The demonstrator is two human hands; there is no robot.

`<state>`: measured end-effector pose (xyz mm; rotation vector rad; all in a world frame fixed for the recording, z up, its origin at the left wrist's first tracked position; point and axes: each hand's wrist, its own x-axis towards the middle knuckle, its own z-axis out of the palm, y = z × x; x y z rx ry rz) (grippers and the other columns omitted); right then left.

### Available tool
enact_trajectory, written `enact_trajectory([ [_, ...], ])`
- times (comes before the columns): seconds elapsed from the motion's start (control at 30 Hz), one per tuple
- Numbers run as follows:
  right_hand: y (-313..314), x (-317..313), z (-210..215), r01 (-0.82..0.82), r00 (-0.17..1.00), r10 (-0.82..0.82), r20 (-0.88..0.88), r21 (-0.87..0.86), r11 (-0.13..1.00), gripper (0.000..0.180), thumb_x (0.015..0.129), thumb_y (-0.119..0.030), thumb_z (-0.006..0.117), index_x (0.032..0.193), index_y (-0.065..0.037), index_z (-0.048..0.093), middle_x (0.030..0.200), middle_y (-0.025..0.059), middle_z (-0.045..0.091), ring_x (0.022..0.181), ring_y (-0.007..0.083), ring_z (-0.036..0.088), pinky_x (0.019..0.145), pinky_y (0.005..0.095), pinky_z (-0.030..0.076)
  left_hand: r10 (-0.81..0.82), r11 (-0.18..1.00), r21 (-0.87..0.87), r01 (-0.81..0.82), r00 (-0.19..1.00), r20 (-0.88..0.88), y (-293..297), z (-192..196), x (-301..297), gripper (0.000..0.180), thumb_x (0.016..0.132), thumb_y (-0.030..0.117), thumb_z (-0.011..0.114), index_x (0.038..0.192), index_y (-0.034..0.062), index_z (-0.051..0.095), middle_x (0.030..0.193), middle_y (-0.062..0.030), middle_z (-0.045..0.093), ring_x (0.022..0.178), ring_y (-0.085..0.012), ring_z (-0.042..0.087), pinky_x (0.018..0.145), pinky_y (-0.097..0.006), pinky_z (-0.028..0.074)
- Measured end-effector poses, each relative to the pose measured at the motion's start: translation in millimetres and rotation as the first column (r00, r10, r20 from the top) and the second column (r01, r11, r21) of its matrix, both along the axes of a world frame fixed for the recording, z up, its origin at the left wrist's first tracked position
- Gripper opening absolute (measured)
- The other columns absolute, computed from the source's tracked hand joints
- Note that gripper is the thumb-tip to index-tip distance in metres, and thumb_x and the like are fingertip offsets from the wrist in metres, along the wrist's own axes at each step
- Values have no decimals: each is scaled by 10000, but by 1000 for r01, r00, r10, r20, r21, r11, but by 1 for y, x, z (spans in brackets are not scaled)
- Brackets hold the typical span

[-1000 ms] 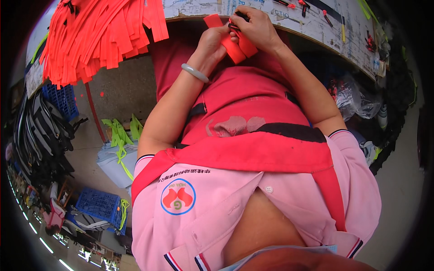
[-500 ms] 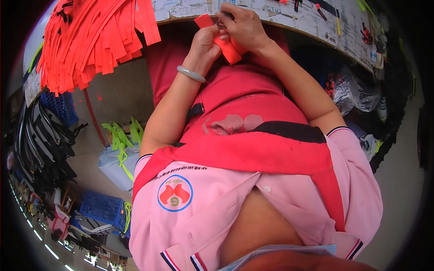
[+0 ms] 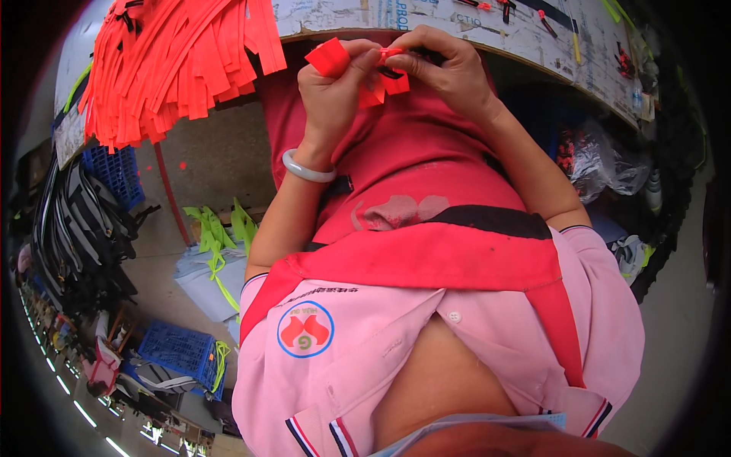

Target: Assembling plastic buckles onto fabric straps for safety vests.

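Note:
My left hand is closed around a bright orange-red zipper tape. One end of the tape sticks out past the thumb, and more of it hangs below the fingers. Thumb and forefinger of my right hand pinch a small red zipper slider with a black pull against the tape, where the fingertips of both hands meet. Fingers partly cover how slider and tape join. Both hands are above my red apron, by the table's near edge.
A thick pile of orange-red zipper tapes hangs over the table edge at left. Small red-and-black pulls lie at the table's right. Black-grey straps, blue crates and a clear plastic bag are around me.
Both hands have come slightly nearer to me; the right has also shifted right. The tape is turned, with one end now out to the left, and the black pull shows between the fingertips.

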<state>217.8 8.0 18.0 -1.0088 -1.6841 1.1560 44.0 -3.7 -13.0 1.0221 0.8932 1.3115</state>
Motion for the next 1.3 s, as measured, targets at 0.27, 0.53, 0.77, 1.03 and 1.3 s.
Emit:
enact_trajectory([
  [0.27,2,-8,8,-21,983,10,181,55,998,197,858,-183,666,924,-2,629,793,90,613,721,153,579,667,271,471,62,995,75,-59,997,-48,-3,2,0,87,881,19,622,954,-12,657,744,12,608,611,-33,516,528,-173,390],
  [0.53,1,-13,-9,-59,981,34,189,128,990,190,849,-181,674,897,-9,608,754,81,586,681,151,542,614,282,447,47,995,88,-41,996,-71,2,4,-5,68,866,8,633,930,-10,650,740,29,582,584,-29,467,509,-175,360],
  [0.77,-6,-15,0,-94,994,97,44,-66,993,184,929,-183,588,912,-1,606,739,39,564,691,93,492,644,249,434,-101,989,-100,107,993,64,6,18,-21,85,874,72,641,912,-2,662,703,25,594,589,-33,510,511,-178,400],
  [1.03,-7,-21,12,-107,992,114,55,-117,987,197,955,-204,541,973,-10,569,761,15,520,733,82,474,661,234,420,-223,965,-133,228,974,51,3,27,-31,173,853,143,688,957,11,649,724,13,615,590,-27,520,506,-162,385],
  [1.3,-4,-28,33,-141,981,142,133,-20,990,209,921,-207,583,909,1,594,708,35,538,691,94,489,609,247,418,-232,960,-160,231,973,17,-13,31,-38,181,860,130,673,975,-6,640,701,11,585,576,-45,503,503,-185,378],
])
